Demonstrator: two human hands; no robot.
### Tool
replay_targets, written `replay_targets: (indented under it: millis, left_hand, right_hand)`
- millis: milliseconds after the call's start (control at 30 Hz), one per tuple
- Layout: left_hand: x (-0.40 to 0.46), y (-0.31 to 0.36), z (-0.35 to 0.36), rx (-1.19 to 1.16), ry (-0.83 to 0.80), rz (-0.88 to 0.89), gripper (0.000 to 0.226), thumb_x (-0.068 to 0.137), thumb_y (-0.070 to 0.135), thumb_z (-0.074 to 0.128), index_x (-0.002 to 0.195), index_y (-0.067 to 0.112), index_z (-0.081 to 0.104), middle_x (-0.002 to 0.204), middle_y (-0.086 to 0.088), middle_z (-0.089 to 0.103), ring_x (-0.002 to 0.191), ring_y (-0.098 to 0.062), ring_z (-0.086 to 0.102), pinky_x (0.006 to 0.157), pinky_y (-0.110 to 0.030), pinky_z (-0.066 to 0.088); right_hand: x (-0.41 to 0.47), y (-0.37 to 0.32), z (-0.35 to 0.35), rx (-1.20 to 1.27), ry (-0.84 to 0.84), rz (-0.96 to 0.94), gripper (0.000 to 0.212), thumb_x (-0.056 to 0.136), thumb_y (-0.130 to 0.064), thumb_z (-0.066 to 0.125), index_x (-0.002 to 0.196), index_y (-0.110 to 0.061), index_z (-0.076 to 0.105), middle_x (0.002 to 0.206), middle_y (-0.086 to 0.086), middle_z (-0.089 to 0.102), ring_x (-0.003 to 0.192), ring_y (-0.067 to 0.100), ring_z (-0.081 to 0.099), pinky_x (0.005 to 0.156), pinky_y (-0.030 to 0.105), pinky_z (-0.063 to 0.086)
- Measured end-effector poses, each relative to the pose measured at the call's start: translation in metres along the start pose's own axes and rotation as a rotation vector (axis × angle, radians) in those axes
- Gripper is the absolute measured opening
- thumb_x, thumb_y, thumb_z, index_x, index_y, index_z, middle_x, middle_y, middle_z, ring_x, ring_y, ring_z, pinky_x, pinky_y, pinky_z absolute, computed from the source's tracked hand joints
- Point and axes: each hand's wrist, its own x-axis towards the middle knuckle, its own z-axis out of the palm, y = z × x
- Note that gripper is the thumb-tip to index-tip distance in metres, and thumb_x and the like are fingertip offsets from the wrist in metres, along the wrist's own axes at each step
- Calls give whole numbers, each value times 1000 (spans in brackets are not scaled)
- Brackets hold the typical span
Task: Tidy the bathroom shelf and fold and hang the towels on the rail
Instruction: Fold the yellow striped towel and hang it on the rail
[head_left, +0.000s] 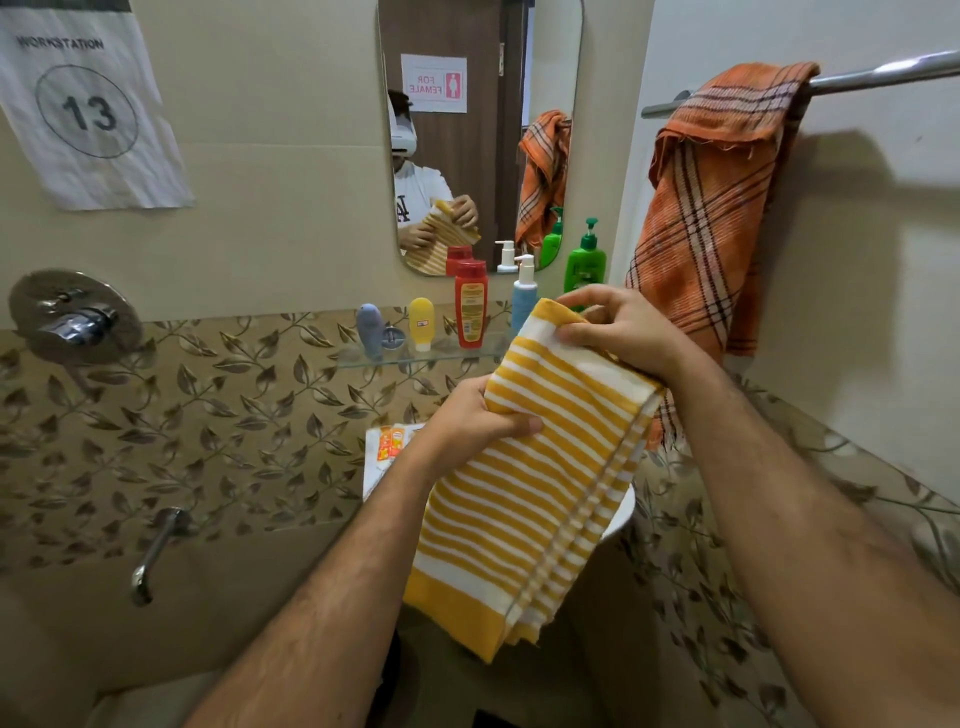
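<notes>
Both hands hold a yellow and white striped towel (524, 493) up in front of the wall. The towel is folded into a long strip and hangs down. The left hand (483, 415) grips its left edge, with the thumb on the front and the fingers curled behind. The right hand (618, 332) pinches the top end of the towel, fingers bent over the fold.

Behind the towel is a glass shelf (415, 356) fixed to the leaf-pattern tiles. Bottles stand on it in a row. From the left end there is a grey-blue tube (370, 327), then a small round metal thing (393, 336), then a short yellow bottle (421, 323), then a tall red bottle (470, 304) with its cap on. Next is a light blue pump bottle (523, 296) with a white top, partly hidden by the towel. At the right end stands a green pump bottle (585, 260). All the lids look closed, and I cannot tell how full any bottle is.

An orange checked towel (711, 208) hangs in a loose bunch over the left end of the metal rail (893, 70) on the right wall. Its bottom edge reaches down behind the right wrist.

A mirror (478, 130) above the shelf shows the person holding the striped towel. Below the shelf, small orange packets (390, 441) lie on a white surface (375, 467). A tap (156, 551) sticks out of the wall on the left.
</notes>
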Motion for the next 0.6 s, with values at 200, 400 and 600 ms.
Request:
replay_targets:
  millis: [200, 400, 600]
  left_hand:
    - [13, 18, 15, -24, 27, 29, 32, 81, 9, 79, 111, 17, 69, 106, -1, 76, 99, -17, 73, 87, -31, 58]
    - [27, 35, 32, -5, 33, 64, 30, 81, 9, 78, 108, 18, 69, 101, 2, 77, 94, -14, 73, 77, -23, 57]
    - [40, 50, 48, -36, 42, 96, 34, 81, 9, 78, 109, 23, 65, 95, 10, 77, 92, -10, 73, 74, -20, 57]
  right_hand:
    - [-48, 65, 23, 844, 217, 115, 138, 40, -94, 61, 153, -21, 29, 123, -2, 63, 104, 14, 70, 78, 34, 60]
    - [-84, 97, 69, 1290, 38, 305, 105, 66, -95, 27, 139, -24, 53, 134, 15, 63, 120, 38, 62, 95, 60, 50]
    - [-93, 123, 53, 1306, -5, 408, 120, 51, -102, 41, 143, -25, 52, 143, 19, 54, 131, 44, 50, 109, 70, 32]
